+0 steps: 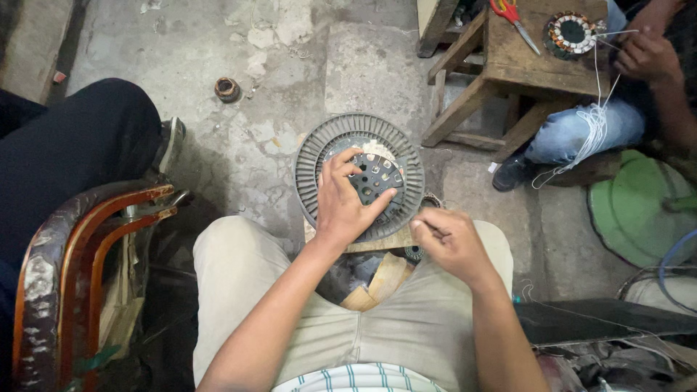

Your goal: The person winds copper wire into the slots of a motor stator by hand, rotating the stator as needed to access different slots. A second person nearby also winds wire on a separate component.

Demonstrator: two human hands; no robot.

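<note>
We see our left hand (pixel 347 203) spread over a round, grey finned disc (pixel 359 176), fingers splayed and pressed on its dark perforated centre, gripping nothing but holding the disc down. The disc rests on a small wooden block (pixel 377 243) in front of our knees, just beyond both hands. Our right hand (pixel 451 243) sits just right of the disc's near edge, fingers curled in with the thumb and forefinger pinched together; we cannot tell what, if anything, is caught between them. Both forearms come up across light trousers (pixel 239 283).

Well beyond our right hand stands a low wooden table (pixel 537 65), and on it lie red-handled scissors (pixel 512 18) and a ring-shaped wound stator (pixel 570 33). Another person's hand (pixel 650 54) is at that stator's right side, with white cord (pixel 595 120) hanging down from it over blue jeans (pixel 581 131). Far to the right of our right hand a green round lid (pixel 639 210) lies on the concrete floor (pixel 247 145). Beyond our left hand, well apart, a small coil of copper wire (pixel 227 89) sits on the floor. To the left of our left hand is a wooden chair arm (pixel 80 254)
</note>
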